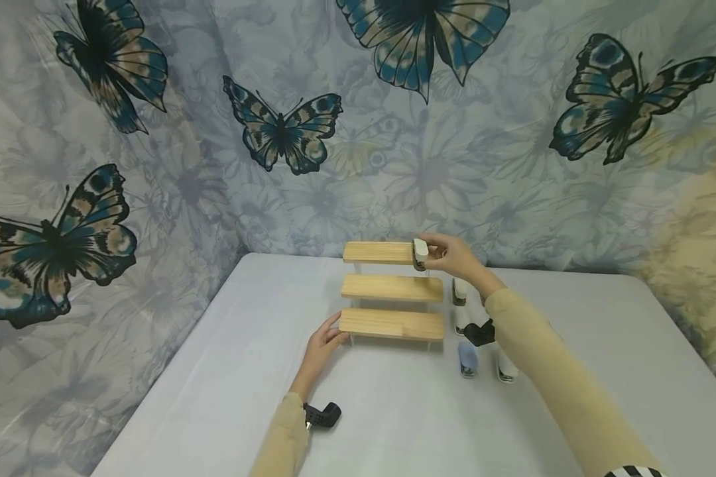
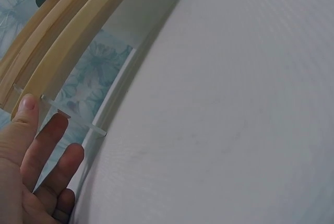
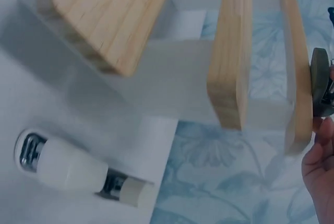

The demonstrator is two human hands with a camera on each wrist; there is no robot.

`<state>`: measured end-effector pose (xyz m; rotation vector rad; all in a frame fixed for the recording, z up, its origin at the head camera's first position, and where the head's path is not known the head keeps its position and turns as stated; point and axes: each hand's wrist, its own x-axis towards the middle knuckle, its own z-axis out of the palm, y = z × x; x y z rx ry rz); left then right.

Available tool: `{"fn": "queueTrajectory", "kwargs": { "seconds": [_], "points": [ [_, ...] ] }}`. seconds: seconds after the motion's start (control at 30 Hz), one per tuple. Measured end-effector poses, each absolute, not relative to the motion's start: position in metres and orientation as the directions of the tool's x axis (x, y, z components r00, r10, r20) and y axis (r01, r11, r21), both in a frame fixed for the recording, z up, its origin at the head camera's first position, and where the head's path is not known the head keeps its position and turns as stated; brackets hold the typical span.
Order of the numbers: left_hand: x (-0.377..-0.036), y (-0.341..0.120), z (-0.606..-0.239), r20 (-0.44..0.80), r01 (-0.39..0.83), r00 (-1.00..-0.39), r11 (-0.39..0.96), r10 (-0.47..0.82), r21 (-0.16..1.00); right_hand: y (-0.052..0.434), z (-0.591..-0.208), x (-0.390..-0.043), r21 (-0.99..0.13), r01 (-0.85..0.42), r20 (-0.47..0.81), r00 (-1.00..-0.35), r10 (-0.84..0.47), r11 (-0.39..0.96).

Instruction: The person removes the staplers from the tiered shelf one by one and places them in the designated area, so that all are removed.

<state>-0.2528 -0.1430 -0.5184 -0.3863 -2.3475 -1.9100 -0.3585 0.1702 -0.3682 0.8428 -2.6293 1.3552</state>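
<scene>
A three-tier display shelf has wooden planks, with a front plank [image 1: 392, 324], and clear side supports. My left hand [image 1: 323, 341] touches its left end; in the left wrist view the thumb [image 2: 28, 104] rests against the plank's end and a fingertip meets the clear support [image 2: 78, 117]. My right hand [image 1: 453, 255] pinches a stapler [image 1: 420, 252], white on top and dark at its base, at the right end of the top plank [image 1: 378, 252]. In the right wrist view, that stapler's dark base [image 3: 320, 80] stands against the plank; the fingers are partly cut off.
Right of the shelf, a blue stapler [image 1: 468, 359], a white stapler [image 1: 506, 366] and a cream-topped stapler [image 1: 459, 291] lie on the white table [image 1: 215, 371]. Another pale stapler [image 1: 461, 321] is partly behind the right wrist's black camera. Butterfly-patterned fabric [image 1: 429, 179] hangs behind.
</scene>
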Motion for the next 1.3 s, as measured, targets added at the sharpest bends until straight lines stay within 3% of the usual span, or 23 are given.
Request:
{"fn": "queueTrajectory", "kwargs": {
  "seconds": [0.23, 0.7, 1.3],
  "points": [
    [-0.241, -0.139, -0.495, 0.246, 0.271, -0.958, 0.179, 0.150, 0.946, 0.188, -0.371, -0.354, -0.700, -0.531, 0.348, -0.838, -0.420, 0.478],
    [-0.241, -0.137, -0.497, 0.250, 0.276, -0.956, 0.181, 0.154, 0.944, 0.215, -0.372, -0.347, -0.626, -0.580, 0.396, -0.812, -0.429, 0.522],
    [-0.240, -0.140, -0.495, 0.225, 0.251, -0.962, 0.179, 0.154, 0.951, 0.286, -0.402, -0.341, -0.583, -0.481, 0.360, -0.876, -0.322, 0.655]
  ]
}}
